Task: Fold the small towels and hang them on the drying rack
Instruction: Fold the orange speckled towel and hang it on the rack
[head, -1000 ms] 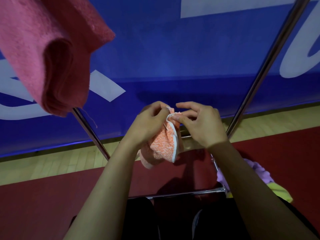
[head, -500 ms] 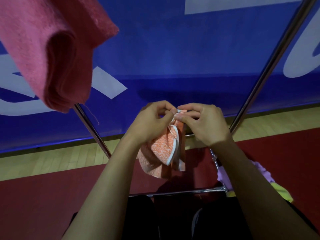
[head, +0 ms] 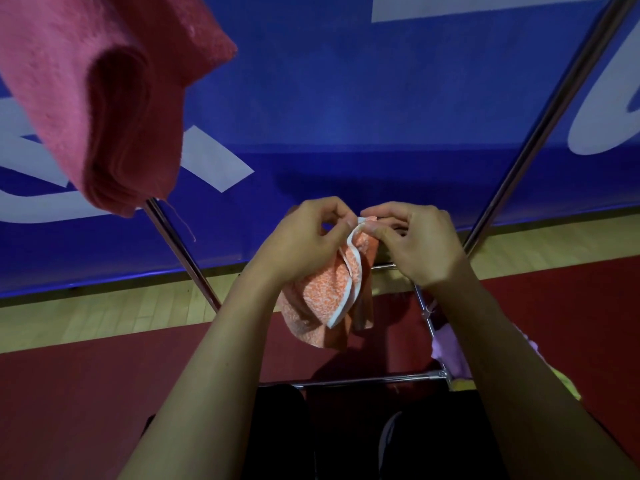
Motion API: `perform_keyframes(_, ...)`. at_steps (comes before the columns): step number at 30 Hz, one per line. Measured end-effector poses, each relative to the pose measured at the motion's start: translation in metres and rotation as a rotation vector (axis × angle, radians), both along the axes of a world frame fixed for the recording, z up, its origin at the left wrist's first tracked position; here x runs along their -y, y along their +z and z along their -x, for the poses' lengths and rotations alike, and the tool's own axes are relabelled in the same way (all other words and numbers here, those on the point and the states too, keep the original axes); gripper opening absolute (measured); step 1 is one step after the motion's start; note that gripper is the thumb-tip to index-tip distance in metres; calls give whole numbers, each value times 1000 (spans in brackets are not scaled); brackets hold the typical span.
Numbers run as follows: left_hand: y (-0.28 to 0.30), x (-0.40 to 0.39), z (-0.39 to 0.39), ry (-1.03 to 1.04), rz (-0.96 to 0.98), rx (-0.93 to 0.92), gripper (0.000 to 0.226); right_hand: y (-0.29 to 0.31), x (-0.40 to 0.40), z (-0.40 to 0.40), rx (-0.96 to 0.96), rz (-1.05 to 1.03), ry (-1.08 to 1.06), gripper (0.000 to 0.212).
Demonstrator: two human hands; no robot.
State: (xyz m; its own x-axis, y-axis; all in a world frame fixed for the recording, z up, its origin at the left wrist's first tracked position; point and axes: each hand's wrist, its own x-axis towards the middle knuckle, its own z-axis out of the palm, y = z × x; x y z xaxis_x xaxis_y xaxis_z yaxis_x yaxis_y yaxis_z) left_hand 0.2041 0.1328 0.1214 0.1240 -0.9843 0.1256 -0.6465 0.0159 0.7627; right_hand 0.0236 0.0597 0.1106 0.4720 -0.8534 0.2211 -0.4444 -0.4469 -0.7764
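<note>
Orange towel (head: pixel 332 292) at frame centre, mid-air, between both hands, in front of drying rack (head: pixel 540 133). Left hand (head: pixel 304 244) and right hand (head: pixel 412 244) each pinch top white-trimmed edge, fingers curled tight on cloth. Towel bunched, hangs in loose layers, speckled orange with white border; fold looks not yet finished, judged. Pink towel (head: pixel 93 98) at upper left already folded and hung on rack. More cloth, purple (head: pixel 450 351) and yellow, lower right by rack base, likely still to do.

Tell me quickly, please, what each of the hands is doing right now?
Left hand: pinching the orange towel.
Right hand: pinching the same towel's white edge.
</note>
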Motion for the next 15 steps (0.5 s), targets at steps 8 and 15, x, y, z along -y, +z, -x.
perform_keyframes(8,2,-1,0,-41,-42,7,15,-1,2,2,-34,21,1,12)
perform_keyframes(15,-2,0,1,-45,-351,-40,66,-14,2,-2,-71,185,92,7)
